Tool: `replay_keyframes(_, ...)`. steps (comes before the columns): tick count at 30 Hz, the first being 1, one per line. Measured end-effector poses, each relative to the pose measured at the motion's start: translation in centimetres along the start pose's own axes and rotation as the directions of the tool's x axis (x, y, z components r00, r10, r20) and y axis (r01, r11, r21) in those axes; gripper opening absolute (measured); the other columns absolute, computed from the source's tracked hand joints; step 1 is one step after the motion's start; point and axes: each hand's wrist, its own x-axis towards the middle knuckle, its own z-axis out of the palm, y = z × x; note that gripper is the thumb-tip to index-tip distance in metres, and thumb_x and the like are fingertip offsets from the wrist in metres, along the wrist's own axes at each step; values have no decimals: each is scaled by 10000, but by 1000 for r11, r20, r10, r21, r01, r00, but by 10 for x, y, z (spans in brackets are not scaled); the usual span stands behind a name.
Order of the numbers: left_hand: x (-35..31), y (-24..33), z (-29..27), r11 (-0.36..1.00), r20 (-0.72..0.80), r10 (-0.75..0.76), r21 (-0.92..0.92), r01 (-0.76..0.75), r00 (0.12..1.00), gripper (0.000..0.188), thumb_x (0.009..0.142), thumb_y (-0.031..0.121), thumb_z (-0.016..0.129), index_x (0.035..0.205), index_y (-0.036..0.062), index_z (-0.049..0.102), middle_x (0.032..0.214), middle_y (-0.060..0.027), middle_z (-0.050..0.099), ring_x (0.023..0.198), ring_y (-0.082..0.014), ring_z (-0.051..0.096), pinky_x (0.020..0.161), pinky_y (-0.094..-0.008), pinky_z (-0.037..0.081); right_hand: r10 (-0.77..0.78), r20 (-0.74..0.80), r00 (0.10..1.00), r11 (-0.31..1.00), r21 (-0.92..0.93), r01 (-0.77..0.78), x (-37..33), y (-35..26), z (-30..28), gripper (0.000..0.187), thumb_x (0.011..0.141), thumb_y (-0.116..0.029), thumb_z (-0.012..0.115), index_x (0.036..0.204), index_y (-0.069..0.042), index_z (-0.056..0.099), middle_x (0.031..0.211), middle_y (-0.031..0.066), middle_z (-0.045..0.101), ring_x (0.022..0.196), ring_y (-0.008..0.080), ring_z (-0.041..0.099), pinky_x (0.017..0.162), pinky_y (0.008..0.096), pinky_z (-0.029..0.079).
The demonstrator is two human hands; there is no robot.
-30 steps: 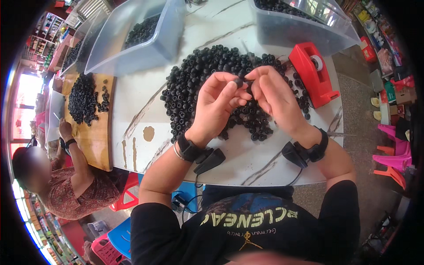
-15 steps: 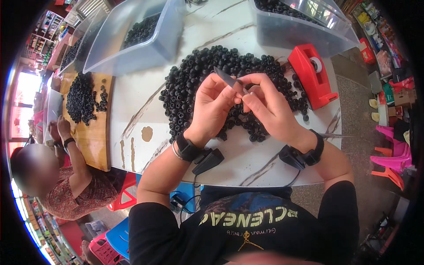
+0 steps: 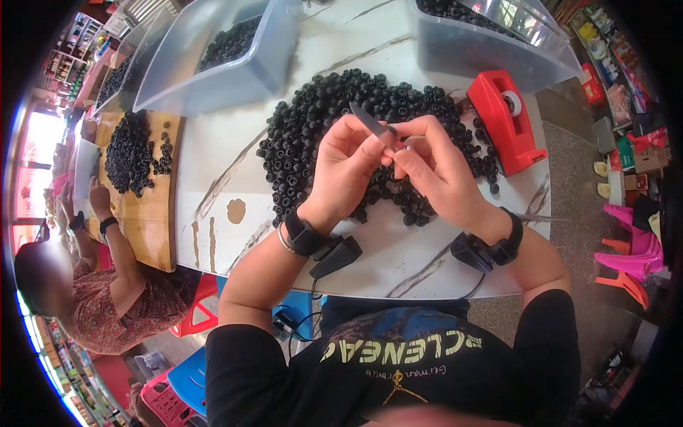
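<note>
Above a big pile of small black round hollow pieces (image 3: 309, 117), my two hands meet. A small knife (image 3: 365, 118), its dark blade pointing up and to the left, juts out between them. Its lower end disappears among the fingers of my right hand (image 3: 445, 174), which are closed round it. The blade crosses the fingertips of my left hand (image 3: 340, 167), where thumb and forefinger are pinched together; what they hold is hidden. A dark bit shows beside my right forefinger. Both wrists wear black straps with small boxes.
Right of the pile stands a red tape dispenser (image 3: 501, 124). Clear plastic bins (image 3: 274, 60) (image 3: 484, 60) of black pieces line the far side. At left, a person (image 3: 107, 299) sits by a wooden board (image 3: 167, 228) bearing another dark pile. A brown stain (image 3: 236, 211) marks the white tabletop.
My hands and the knife have shifted only slightly, with the fingers still together. At the left, the other person's head has moved left and their hands have spread apart.
</note>
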Motion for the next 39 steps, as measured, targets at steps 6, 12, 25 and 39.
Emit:
replay_keyframes(6,1,-1,-3,1000,18,19,16,-20,1000,44,846,66,535,876,42,512,830,-60,587,713,-97,546,642,-210,452,-41,17,999,998,-38,42,1,3,-2,199,866,-120,502,1010,-17,412,789,57,590,636,77,529,575,215,429)
replay_keyframes(12,3,0,-7,1000,65,-27,0,27,998,56,850,69,530,899,45,518,857,-62,591,714,-93,543,639,-205,452,-50,21,999,998,30,49,3,9,-5,191,874,-140,494,1011,-29,419,772,38,569,609,62,497,549,201,412)
replay_keyframes(25,-1,1,-2,994,154,-101,-26,107,983,98,852,73,528,944,41,524,819,-34,583,702,-88,559,637,-193,463,192,132,972,931,289,-223,8,0,-12,259,880,-228,503,1043,-32,458,783,9,538,563,-3,413,481,137,294)
replay_keyframes(39,-4,20,8,701,329,-394,711,49,859,70,763,73,604,818,45,571,712,10,508,657,-93,503,552,-224,406,128,-2,992,938,326,-120,13,-9,-25,236,867,-179,514,1054,-37,486,714,-22,481,517,-14,348,434,138,267)
